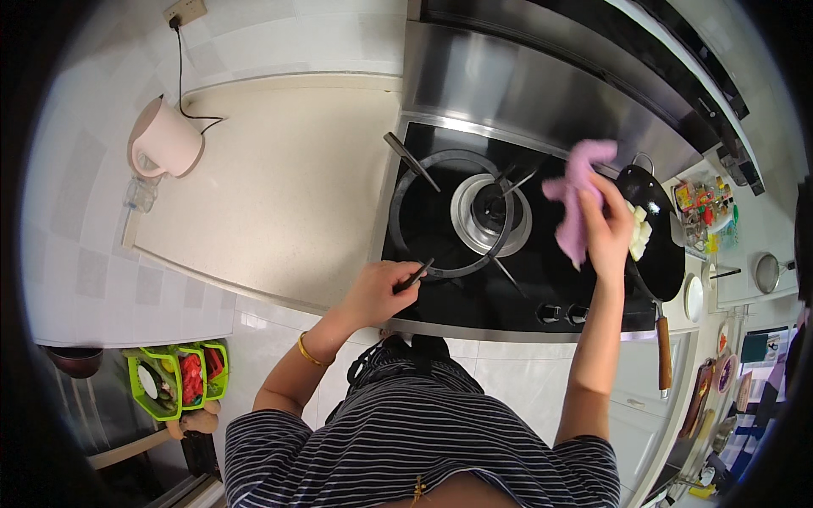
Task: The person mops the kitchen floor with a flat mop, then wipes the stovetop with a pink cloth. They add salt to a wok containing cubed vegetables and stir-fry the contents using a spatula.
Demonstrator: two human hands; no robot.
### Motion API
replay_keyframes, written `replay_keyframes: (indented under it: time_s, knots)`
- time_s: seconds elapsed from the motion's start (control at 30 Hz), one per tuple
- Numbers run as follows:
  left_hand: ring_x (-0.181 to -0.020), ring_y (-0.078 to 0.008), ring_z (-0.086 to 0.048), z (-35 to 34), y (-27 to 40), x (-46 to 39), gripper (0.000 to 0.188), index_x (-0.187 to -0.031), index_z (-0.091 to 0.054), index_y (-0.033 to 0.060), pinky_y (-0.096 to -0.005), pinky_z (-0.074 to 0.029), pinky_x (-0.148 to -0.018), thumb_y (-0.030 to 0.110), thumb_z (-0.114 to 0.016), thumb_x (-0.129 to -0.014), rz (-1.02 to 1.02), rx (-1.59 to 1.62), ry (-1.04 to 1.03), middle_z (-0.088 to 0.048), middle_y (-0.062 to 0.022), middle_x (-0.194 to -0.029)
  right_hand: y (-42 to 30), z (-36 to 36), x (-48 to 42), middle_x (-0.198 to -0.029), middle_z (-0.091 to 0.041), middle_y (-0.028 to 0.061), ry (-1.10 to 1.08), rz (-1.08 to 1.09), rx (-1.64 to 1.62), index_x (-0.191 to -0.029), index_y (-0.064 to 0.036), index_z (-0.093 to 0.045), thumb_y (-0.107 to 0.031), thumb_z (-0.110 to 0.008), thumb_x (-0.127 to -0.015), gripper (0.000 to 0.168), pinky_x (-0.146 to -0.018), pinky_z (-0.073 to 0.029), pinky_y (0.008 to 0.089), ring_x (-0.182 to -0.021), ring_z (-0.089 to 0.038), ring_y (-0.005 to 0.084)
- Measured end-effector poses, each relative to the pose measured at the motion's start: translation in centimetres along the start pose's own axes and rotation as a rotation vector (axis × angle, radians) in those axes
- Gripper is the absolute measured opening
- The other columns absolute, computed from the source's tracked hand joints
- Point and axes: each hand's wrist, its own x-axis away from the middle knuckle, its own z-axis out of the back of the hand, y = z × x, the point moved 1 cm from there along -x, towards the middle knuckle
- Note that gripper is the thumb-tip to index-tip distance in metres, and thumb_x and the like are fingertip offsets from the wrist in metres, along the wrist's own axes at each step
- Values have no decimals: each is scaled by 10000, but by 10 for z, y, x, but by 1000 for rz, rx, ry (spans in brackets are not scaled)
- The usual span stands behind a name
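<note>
My left hand (384, 292) grips one prong of the round metal pan support (394, 216) at the front left of the black glass gas hob (470, 308). The support sits off-centre to the left around the burner (492, 206); I cannot tell whether it is lifted. In my right hand (606, 232) is a crumpled pink cloth (575, 190), blurred, over the right part of the hob. Just right of that hand is a black wok (664, 267) with a wooden handle (664, 352). Pale cut chunks of food (640, 235) lie in it.
A pink electric kettle (171, 143) and a glass jar (141, 193) stand left on the pale counter (286, 184). Two control knobs (562, 314) line the hob's front. Seasoning bottles (705, 209) are at far right. Green baskets (155, 406) hold vegetables at lower left.
</note>
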Motion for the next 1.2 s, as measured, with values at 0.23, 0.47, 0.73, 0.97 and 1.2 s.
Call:
replay_keyframes:
  time_s: [0.23, 0.47, 0.73, 0.97, 1.2]
  knots:
    - [-437, -144, -389, 4, 3, 7, 171, -880, -611, 27, -263, -316, -438, 86, -600, -720, -31, -43, -127, -443, -68, -513, 10, -72, -73, -868, -625, 104, -1056, -68, 571, -860, -50, -576, -169, -678, -652, 261, -725, -442, 336, -859, -585, 251]
    - [-457, -211, -441, 2, -8, 19, 168, -879, -612, 38, -300, -347, -465, 121, -556, -745, 91, 128, -246, -482, -112, -536, 71, -79, -48, -789, -546, 60, -1362, -257, 364, -879, -20, -445, 1, -717, -612, 382, -644, -439, 280, -735, -502, 131]
    - [-473, -67, -343, 3, -6, 4, 171, -932, -623, 34, -222, -293, -443, 59, -590, -766, 160, 109, -342, -426, -18, -528, 67, -48, -65, -834, -583, 74, -1297, -378, 239, -940, -12, -520, 20, -663, -666, 311, -683, -437, 279, -780, -539, 139]
    - [-474, -53, -321, 9, -2, -7, 156, -914, -619, 17, -219, -279, -442, 62, -588, -769, 277, 69, -191, -401, 11, -507, 55, 44, -106, -1001, -592, 48, -72, -254, -13, -1115, 0, -542, -95, -559, -838, 294, -784, -422, 208, -880, -548, 105]
    - [-541, -17, -379, -30, -11, -30, 152, -925, -605, -1, -190, -301, -485, 54, -572, -788, 318, 355, 147, -465, 64, -600, 24, 2, 45, -964, -608, 130, 242, 53, 258, -1015, 12, -584, -77, -596, -796, 236, -780, -449, 299, -885, -580, 205]
